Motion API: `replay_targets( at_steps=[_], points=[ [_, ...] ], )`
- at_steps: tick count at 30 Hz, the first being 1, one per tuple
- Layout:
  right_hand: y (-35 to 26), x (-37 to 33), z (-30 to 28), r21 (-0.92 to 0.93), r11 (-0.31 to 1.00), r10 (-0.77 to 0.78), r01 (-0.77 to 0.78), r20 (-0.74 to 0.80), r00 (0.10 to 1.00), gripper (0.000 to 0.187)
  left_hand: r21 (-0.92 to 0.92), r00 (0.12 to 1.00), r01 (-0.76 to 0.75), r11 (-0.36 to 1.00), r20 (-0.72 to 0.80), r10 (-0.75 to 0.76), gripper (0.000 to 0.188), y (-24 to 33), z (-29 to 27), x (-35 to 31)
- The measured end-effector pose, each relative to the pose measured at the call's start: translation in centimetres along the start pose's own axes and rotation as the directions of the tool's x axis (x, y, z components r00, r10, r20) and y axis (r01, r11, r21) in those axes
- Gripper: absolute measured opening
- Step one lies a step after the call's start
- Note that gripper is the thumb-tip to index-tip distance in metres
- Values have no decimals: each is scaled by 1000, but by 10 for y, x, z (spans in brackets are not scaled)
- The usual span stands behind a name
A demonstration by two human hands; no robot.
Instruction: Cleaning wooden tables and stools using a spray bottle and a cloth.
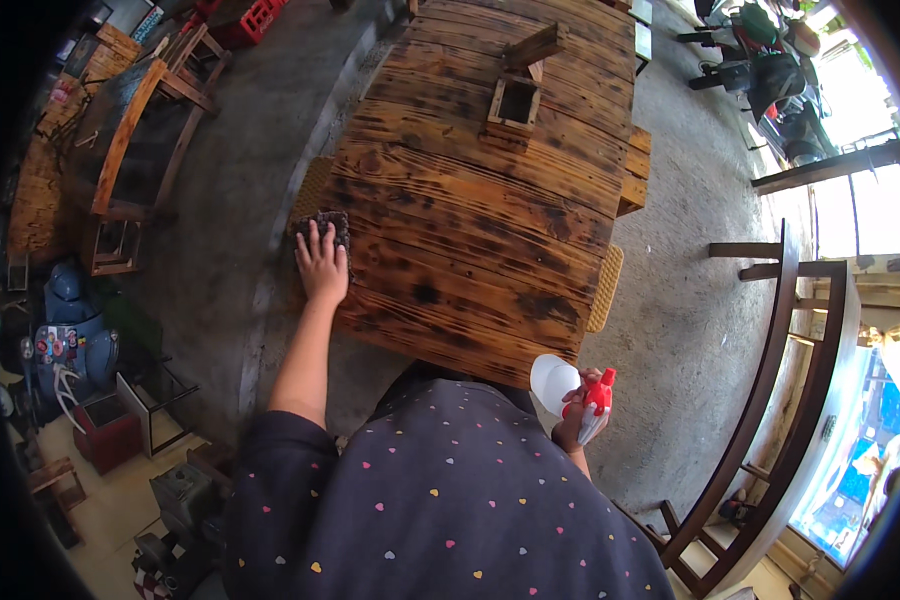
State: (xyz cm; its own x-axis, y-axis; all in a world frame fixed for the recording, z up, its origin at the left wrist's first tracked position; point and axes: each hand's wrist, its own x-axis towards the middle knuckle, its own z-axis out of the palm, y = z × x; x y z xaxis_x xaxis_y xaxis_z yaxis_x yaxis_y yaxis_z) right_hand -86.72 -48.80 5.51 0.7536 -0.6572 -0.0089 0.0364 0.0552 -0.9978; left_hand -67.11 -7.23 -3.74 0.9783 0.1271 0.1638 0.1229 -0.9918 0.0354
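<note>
My left hand (323,268) lies with its fingers spread over a dark, mottled cloth (335,225), holding it against the left edge of the wooden table (460,240). Beside the table's near right corner, my right hand (572,428) is wrapped round a spray bottle with a white body (553,384) and a red spray head (600,390). The bottle is tilted, and part of it is hidden by my fingers. The tabletop is made of planks with dark scorched grain.
An open wooden box (515,105) stands toward the table's far end. Woven seats (606,290) and a wooden stool (634,170) sit against the sides. A dark wooden bench (805,380) is to the right, motorbikes (765,70) far right, and a blue scooter (70,330) left.
</note>
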Motion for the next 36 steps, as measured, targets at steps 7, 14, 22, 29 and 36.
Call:
replay_targets(
  at_steps=[7, 14, 22, 29, 36],
  points=[
    [0, 7, 11, 40, 997, -74, 73, 45, 996, 24, -302, 941, -332, 894, -43, 335, 41, 134, -9, -54],
    [3, 18, 22, -36, 998, -49, 48, -15, 999, 27, -248, 919, -390, 887, -40, 393, 60, 102, -6, 45],
    [6, 12, 36, -38, 989, -150, 146, -115, 982, 30, -34, 990, 81, 996, 116, -77, 61, 120, 10, 60],
    [4, 11, 44, -41, 982, -186, 182, -157, 970, 25, -275, 843, -471, 838, 138, 519, 61, 274, 6, 1],
    [6, 7, 44, 30, 995, -88, 100, -272, 958, 24, -352, 680, -642, 682, 149, 717, 64, 274, 0, -24]
  ],
)
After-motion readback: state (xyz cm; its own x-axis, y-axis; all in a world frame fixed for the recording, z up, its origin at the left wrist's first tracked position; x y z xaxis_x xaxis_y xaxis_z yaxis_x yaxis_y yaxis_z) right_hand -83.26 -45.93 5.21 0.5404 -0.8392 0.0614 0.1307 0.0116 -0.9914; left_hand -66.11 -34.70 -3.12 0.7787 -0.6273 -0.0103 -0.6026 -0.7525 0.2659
